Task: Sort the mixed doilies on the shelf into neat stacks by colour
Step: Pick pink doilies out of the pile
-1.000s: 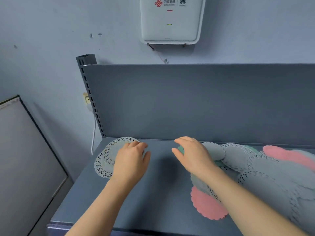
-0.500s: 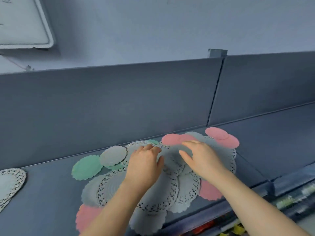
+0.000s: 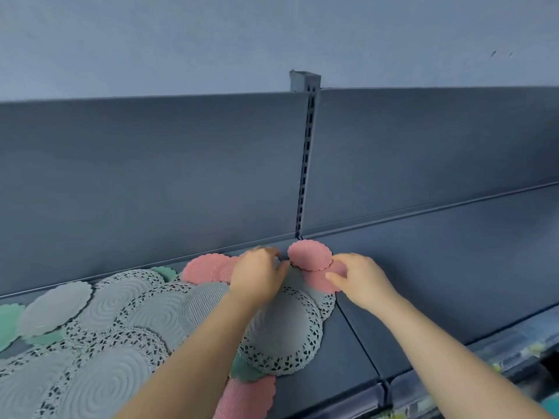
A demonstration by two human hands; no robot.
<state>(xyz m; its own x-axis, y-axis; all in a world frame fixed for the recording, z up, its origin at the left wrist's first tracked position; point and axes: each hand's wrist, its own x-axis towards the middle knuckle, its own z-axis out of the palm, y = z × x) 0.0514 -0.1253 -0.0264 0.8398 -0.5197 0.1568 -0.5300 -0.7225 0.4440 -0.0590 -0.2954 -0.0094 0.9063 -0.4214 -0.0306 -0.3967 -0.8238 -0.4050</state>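
Observation:
Mixed doilies lie overlapping on the grey shelf (image 3: 423, 267). A small pink doily (image 3: 309, 254) sits at the pile's far right end, on top of a second pink doily (image 3: 320, 282). My right hand (image 3: 360, 279) pinches that lower pink one, thumb on top. My left hand (image 3: 257, 278) rests on the pile just left of the top pink doily, thumb spread and fingertips hidden. Under my left wrist lies a white lace doily (image 3: 284, 331). Another pink doily (image 3: 208, 268) sits at the back and one more pink doily (image 3: 246, 397) at the front edge. Green doilies (image 3: 7, 323) show at the left.
The shelf's back panel (image 3: 151, 176) rises right behind the pile, with a slotted upright post (image 3: 305, 161) at the seam. Bare shelf surface stretches to the right of my right hand. A lower shelf with small goods (image 3: 514, 355) shows at the bottom right.
My view swung right from the shelf's left end to the mixed pile. Both hands moved with it, from near the white stack to the pink doilies at the pile's right end.

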